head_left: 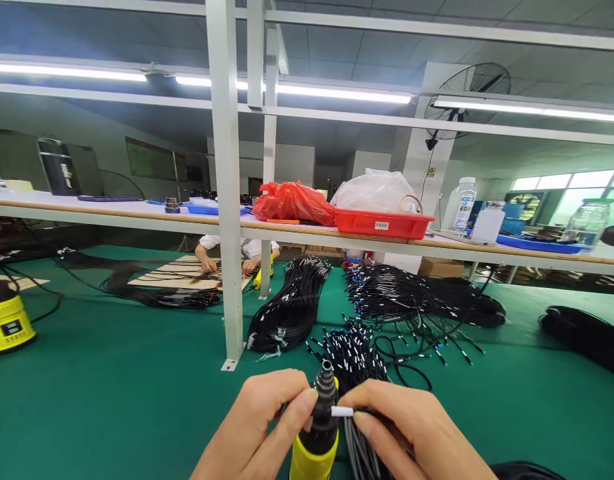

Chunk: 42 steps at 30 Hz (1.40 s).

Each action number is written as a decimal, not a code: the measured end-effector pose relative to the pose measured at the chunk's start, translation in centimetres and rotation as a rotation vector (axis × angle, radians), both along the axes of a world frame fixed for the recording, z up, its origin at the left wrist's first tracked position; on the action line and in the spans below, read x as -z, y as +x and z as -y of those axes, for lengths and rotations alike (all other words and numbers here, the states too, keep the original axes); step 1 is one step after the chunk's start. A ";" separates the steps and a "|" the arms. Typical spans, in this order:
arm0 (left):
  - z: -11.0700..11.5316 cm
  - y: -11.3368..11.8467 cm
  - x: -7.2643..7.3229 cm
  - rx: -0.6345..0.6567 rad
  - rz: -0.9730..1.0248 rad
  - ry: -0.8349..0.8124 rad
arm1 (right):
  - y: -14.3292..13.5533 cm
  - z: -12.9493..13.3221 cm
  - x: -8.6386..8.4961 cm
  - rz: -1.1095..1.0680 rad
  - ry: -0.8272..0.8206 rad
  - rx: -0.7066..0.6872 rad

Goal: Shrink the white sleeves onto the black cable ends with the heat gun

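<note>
A yellow and black hot-air gun point(314, 453) stands upright in front of me, its stepped metal nozzle point(326, 380) pointing up. My right hand point(407, 427) pinches a black cable with a white sleeve point(342, 412) on it, beside the nozzle. On the other side, my left hand point(267, 420) is closed, thumb against forefinger, on what looks like the same cable's dark end. Black against black makes the stretch between my hands hard to make out. Behind the gun lies a bundle of black cables point(354, 353) with white sleeves and blue tips.
More cable bundles point(291, 303) lie on the green table point(111, 400). A white post point(229, 200) rises left of centre, carrying a shelf with a red tray point(384, 223) and bottles. Another yellow tool point(9, 323) stands far left. Across the table, a person's hands point(207, 263) handle cables.
</note>
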<state>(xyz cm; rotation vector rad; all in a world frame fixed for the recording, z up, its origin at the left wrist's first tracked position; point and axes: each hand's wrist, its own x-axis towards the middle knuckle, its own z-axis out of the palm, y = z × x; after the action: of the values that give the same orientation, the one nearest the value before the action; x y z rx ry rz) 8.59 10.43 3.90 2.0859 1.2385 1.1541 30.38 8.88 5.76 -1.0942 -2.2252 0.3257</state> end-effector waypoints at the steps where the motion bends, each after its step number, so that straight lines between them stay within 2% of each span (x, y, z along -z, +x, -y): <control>1: -0.3 0.1 0.2 0.002 -0.024 0.002 | 0.0 -0.1 0.2 -0.036 -0.031 0.023; 5: -0.9 0.0 1.0 -0.019 -0.087 -0.002 | 0.0 -0.4 1.2 -0.147 -0.116 0.106; 8: -0.8 0.0 1.1 -0.023 -0.117 -0.006 | -0.5 -0.4 1.2 -0.233 -0.150 0.140; 14: -0.9 0.1 -1.0 0.026 -0.114 0.024 | -1.7 -0.5 -0.3 -0.372 -0.242 0.168; 17: -1.4 -0.1 -1.5 0.043 -0.109 0.029 | -1.9 -0.8 -0.6 -0.386 -0.261 0.183; 23: -3.1 0.1 -0.3 0.071 -0.091 -0.077 | -1.8 -2.1 0.0 -0.434 -0.296 0.179; 29: -4.4 0.8 -0.5 0.168 0.001 -0.183 | -1.7 -3.1 0.5 -0.418 -0.280 0.186; 35: -5.2 1.0 -0.4 0.138 -0.009 -0.176 | -1.5 -4.1 0.9 -0.356 -0.241 0.220; 42: -5.7 1.0 0.2 0.122 0.016 -0.230 | -1.6 -4.8 1.4 -0.384 -0.263 0.204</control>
<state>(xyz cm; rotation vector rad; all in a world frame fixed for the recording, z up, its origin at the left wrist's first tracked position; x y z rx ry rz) 9.61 16.17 3.69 1.9479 1.1592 0.9262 28.77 13.64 4.39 -1.2631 -1.7502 0.6920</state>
